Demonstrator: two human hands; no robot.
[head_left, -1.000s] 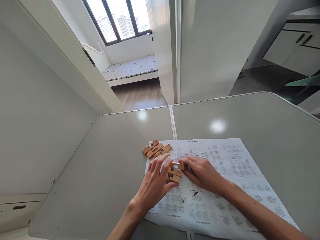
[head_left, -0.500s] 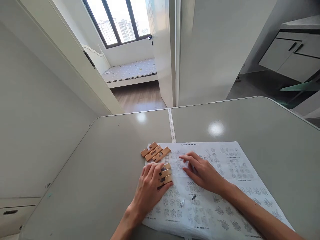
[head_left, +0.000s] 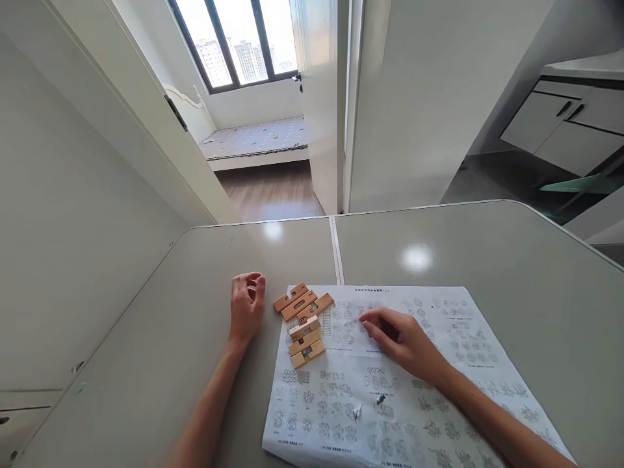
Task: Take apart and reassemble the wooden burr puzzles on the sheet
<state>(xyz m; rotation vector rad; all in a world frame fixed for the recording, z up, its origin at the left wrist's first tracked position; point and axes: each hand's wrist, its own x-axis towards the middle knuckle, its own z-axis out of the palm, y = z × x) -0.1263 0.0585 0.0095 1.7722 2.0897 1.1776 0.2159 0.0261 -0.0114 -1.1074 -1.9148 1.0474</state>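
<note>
**A:** So what have you got in your hands?

**B:** Nothing I can see tbh. My left hand is on the bare table, fingers curled over loosely, with a gap between them and the thumb. My right hand is over the printed sheet, fingers loosely bent, thumb just beside the index finger. Part of that palm is hidden, but no piece shows in it.

**A:** And where are the blocks?

**B:** Between my hands, closer to the left. Three darker wooden pieces lie side by side at the sheet's far left corner, partly over its edge. I can make out a 2 and a 3 on them. Three paler wooden pieces are in a row on the sheet, on my side of the dark ones. Can't tell if the two groups touch.

**A:** Anything else on the paper?

**B:** Rows of little drawings, plus a dark scrap and a white scrap near each other.
</note>
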